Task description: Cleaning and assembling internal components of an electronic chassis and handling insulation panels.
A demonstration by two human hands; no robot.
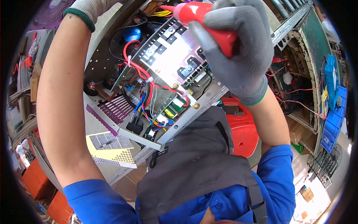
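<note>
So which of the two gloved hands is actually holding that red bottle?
The right hand, in the grey glove, grips the red squeeze bottle over the metal plate. The left hand, in a whitish glove, reaches past the top edge, holding nothing visible.

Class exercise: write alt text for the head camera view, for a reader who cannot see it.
A gloved right hand squeezes a red nozzle bottle over an open metal chassis packed with circuit boards and red, blue and black wires. The left hand, in a white glove, reaches to the chassis's far edge.
</note>
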